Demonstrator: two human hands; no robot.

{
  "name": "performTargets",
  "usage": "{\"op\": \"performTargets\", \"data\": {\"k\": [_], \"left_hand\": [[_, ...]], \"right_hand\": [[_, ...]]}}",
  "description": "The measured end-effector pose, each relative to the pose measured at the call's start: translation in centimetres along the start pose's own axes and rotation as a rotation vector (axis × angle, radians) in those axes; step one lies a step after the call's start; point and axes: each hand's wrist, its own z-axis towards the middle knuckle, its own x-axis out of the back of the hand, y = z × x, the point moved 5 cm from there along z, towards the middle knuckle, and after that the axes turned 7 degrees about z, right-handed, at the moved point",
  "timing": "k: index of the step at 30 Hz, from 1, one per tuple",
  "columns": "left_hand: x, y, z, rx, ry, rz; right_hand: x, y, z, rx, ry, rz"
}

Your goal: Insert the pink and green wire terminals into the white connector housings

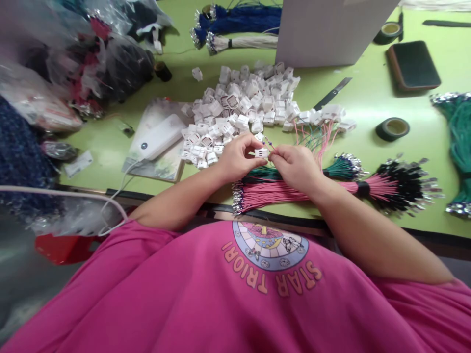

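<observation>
Between thumb and fingers, my left hand [239, 157] pinches a small white plastic connector housing [261, 153] with dark slots. Close beside it, my right hand [296, 166] is closed on thin wires [270, 144] whose crimped tips stick up near the housing. Whether a wire tip is inside the housing I cannot tell. Under my hands lie a bundle of pink wires [272, 195] and a bundle of green wires [344, 167], both with metal terminals. A heap of white housings [239, 108] spreads just beyond my left hand.
Housings with pink and green wires [326, 115] lie right of the heap, near a utility knife [333, 94]. A tape roll [393, 129], a phone-like dark device [414, 64] and green wire bundles [459, 142] sit right. A grey box [331, 34] stands behind; a white power bank [162, 137] lies left.
</observation>
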Motion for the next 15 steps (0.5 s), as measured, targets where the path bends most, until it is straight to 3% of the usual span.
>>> {"op": "performTargets", "data": {"k": [6, 9, 11, 13, 15], "left_hand": [[0.2, 1.0, 1.2, 0.119, -0.055, -0.059], [1.5, 2.3, 3.8, 0.074, -0.051, 0.034], [2.0, 2.9, 6.2, 0.046, -0.061, 0.086], [1.5, 3.3, 8.9, 0.001, -0.116, 0.178], [0.2, 3.7, 11.4, -0.086, -0.172, 0.361]], "right_hand": [[0.6, 0.3, -0.1, 0.053, 0.051, -0.069], [2.2, -0.4, -0.6, 0.167, 0.245, -0.078], [2.2, -1.0, -0.8, 0.248, 0.283, -0.109], [0.8, -1.1, -0.4, 0.243, 0.147, -0.182], [-1.2, -0.6, 0.2, 0.151, -0.060, -0.281]]}}
